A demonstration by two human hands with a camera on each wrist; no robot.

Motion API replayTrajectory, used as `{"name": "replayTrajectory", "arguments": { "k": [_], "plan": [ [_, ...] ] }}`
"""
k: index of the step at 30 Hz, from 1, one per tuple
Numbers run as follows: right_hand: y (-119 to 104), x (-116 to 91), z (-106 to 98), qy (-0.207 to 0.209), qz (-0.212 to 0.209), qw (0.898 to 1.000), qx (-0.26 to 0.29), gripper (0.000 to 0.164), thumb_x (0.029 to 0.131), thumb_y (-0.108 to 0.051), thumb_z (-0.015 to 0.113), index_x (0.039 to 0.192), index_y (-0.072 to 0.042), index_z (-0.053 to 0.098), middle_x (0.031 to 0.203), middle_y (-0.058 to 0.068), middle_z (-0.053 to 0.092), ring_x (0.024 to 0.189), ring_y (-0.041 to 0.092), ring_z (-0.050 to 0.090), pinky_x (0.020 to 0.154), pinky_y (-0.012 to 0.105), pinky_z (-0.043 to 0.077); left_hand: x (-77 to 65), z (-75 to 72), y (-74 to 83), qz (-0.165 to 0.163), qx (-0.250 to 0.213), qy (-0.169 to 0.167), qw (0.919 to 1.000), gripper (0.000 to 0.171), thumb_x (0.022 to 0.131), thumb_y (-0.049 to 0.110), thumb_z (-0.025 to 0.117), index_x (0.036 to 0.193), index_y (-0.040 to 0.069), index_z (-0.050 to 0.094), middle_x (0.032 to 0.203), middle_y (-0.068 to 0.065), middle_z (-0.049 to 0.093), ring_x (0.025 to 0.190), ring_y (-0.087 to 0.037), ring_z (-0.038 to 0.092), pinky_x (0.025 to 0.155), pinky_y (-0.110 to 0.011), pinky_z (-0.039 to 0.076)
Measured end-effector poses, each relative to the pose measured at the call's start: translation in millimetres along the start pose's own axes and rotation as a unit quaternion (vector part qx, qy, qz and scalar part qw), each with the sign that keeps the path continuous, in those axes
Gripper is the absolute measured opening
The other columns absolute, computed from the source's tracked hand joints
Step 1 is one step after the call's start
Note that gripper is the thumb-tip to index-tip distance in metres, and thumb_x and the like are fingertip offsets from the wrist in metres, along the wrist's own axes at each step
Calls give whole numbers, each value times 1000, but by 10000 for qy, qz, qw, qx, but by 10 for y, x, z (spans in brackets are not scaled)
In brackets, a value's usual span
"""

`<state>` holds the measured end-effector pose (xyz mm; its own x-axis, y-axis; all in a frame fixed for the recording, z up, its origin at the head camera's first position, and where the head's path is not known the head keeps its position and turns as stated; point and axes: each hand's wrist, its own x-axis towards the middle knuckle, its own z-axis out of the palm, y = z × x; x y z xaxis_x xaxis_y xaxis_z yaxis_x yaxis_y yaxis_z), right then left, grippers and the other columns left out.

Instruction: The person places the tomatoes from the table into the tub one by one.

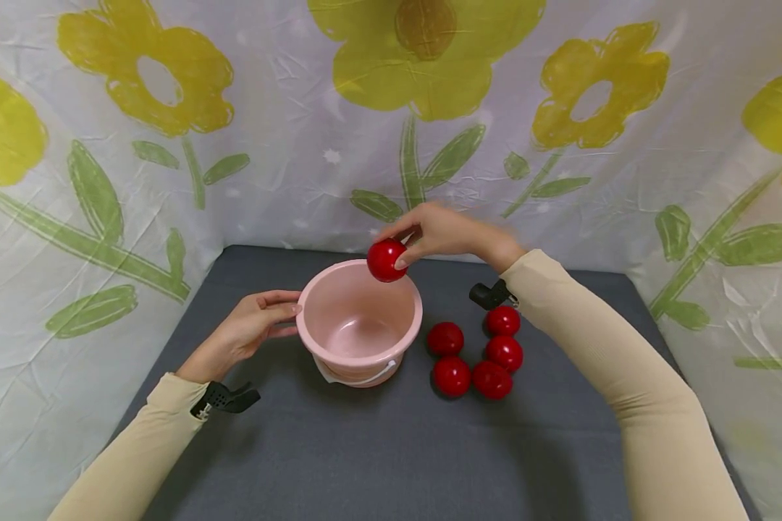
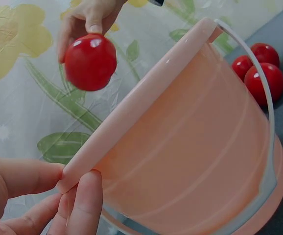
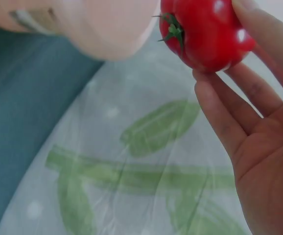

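A pink bucket (image 1: pixel 360 349) stands on the dark table, its white handle (image 1: pixel 365 378) hanging down at the front. My left hand (image 1: pixel 255 323) pinches the bucket's left rim between thumb and fingers, which the left wrist view shows close up. Over the far right part of the rim, my right hand (image 1: pixel 433 230) holds a red tomato (image 1: pixel 384 260) by thumb and fingertips. The right wrist view shows this tomato's green stem (image 3: pixel 173 30). The part of the bucket's inside that shows in the head view holds nothing.
Several more tomatoes (image 1: pixel 452 376) lie grouped on the table right of the bucket, below my right forearm (image 1: pixel 580 347). Behind the table (image 1: pixel 365 456) hangs a white curtain (image 1: pixel 280 145) with yellow flowers. Black wrist cameras (image 1: pixel 231 398) sit on both sleeves.
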<state>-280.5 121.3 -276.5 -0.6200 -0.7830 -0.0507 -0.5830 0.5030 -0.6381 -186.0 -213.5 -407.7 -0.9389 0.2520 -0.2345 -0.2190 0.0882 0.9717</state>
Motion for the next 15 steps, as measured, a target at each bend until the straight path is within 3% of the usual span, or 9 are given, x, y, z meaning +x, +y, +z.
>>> {"name": "replayTrajectory", "arguments": {
  "k": [7,15],
  "plan": [
    [-98,281,186,-445,-408,9978,274,46,84,-14,79,128,-11,67,124,5,71,111,20,68,95,32,58,-11,11,13,8,-57,9,10000,59,96,17,65,143,-10,41,105,14,66,94,-1,69,81,-24,61],
    [-175,527,387,-814,-593,9948,138,42,86,-11,75,128,-10,67,122,7,71,109,19,68,95,28,57,-20,12,15,-16,-76,-25,10000,58,96,16,64,143,-10,40,104,15,66,93,0,68,81,-23,61]
  ]
}}
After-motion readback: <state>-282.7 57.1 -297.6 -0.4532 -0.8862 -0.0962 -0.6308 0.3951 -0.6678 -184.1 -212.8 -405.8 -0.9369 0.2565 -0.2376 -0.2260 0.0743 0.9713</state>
